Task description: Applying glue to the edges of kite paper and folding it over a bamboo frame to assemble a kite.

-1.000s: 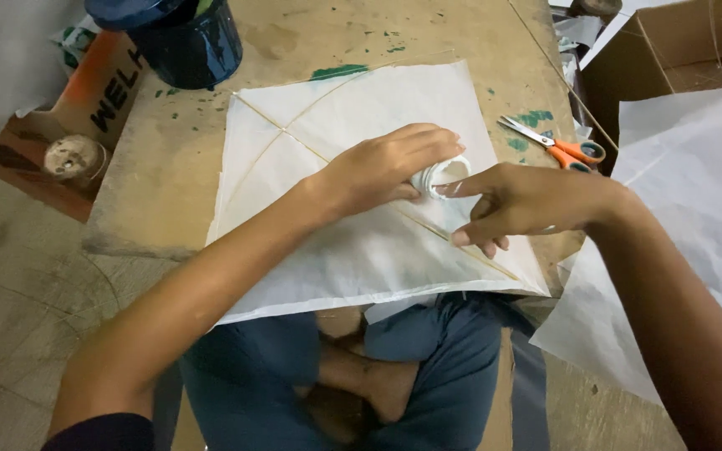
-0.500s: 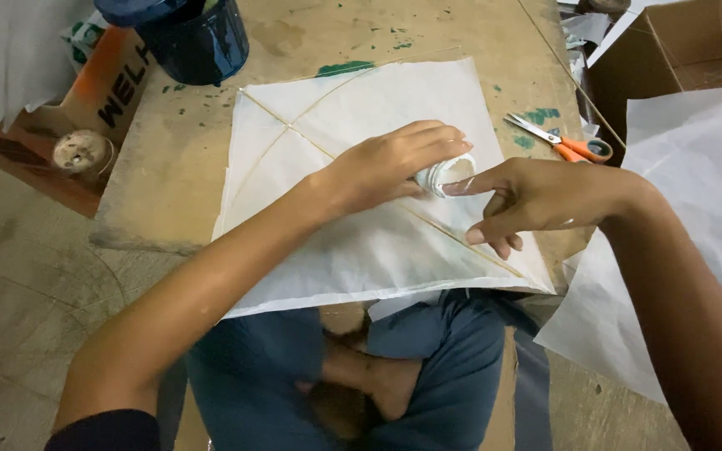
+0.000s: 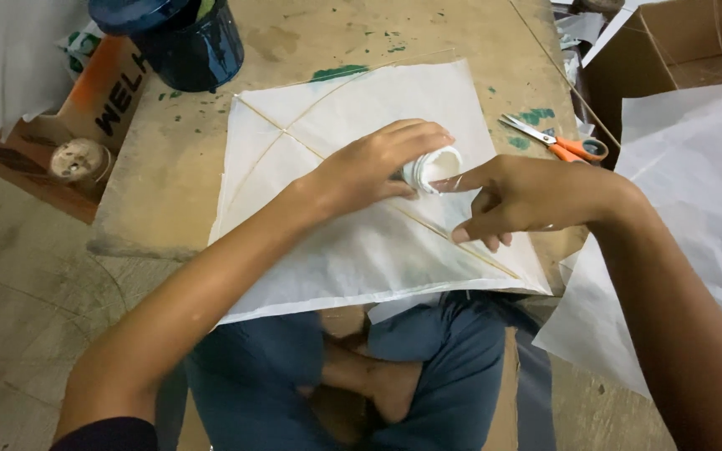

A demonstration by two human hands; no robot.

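A white paper kite [image 3: 353, 242] with thin bamboo sticks crossing it lies on a low wooden board [image 3: 169, 175]. My left hand [image 3: 378, 163] grips a roll of clear tape [image 3: 432, 167] just above the kite's middle. My right hand [image 3: 520, 200] pinches the tape's free end beside the roll, other fingertips resting on the paper near the diagonal stick. My crossed legs in blue trousers [image 3: 294, 376] show below the kite's near edge.
Orange-handled scissors [image 3: 557, 142] lie on the board at the right. A dark blue pot [image 3: 181, 38] stands at the back left, next to an orange box [image 3: 114, 92] and a small spool [image 3: 77, 159]. White paper sheets [image 3: 695, 217] and a cardboard box [image 3: 670, 42] are at the right.
Both hands have stayed over the kite's middle. My right hand has drawn slightly away from the roll, pulling out a short length of tape.
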